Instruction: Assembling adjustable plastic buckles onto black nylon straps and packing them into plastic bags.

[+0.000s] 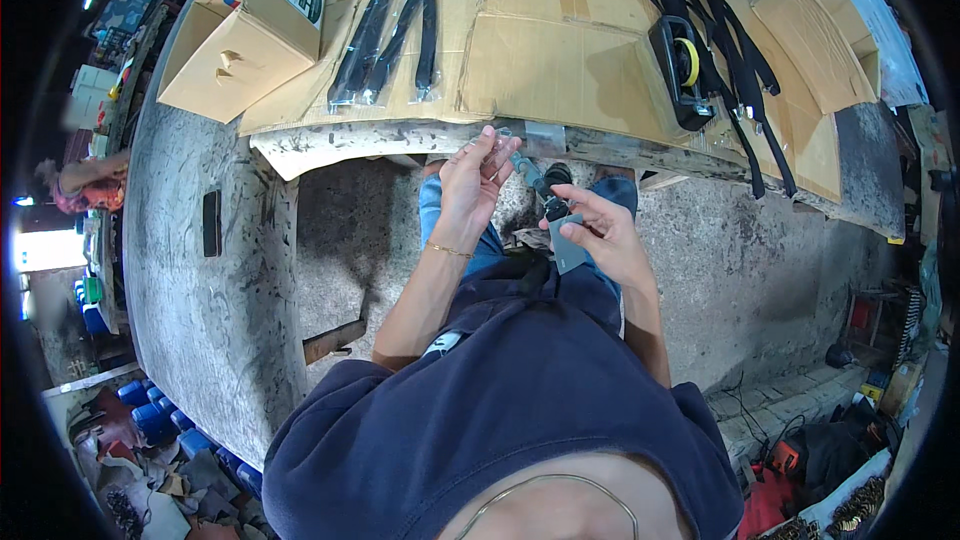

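Note:
My left hand [472, 185] is raised palm up at the table's front edge. Its thumb and fingertips pinch a small shiny piece [504, 133], too small to tell whether metal or clear plastic. In my right hand [608, 240], thumb and fingers grip a grey card tag [566, 245]. Just above the tag hangs a bunched black elastic strap [556, 180], which looks attached to it. Both hands are over my lap. Past them on the cardboard lies a bundle of black straps in clear plastic [385, 40]. Loose black straps with metal clips [735, 50] lie to the right.
A black tape dispenser [680, 75] stands beside the loose straps. Open cardboard boxes stand at the far left [245, 50] and far right [815, 35]. A small dark block [212, 224] lies on the grey side table [200, 330]. Cardboard sheets [560, 65] cover the main table.

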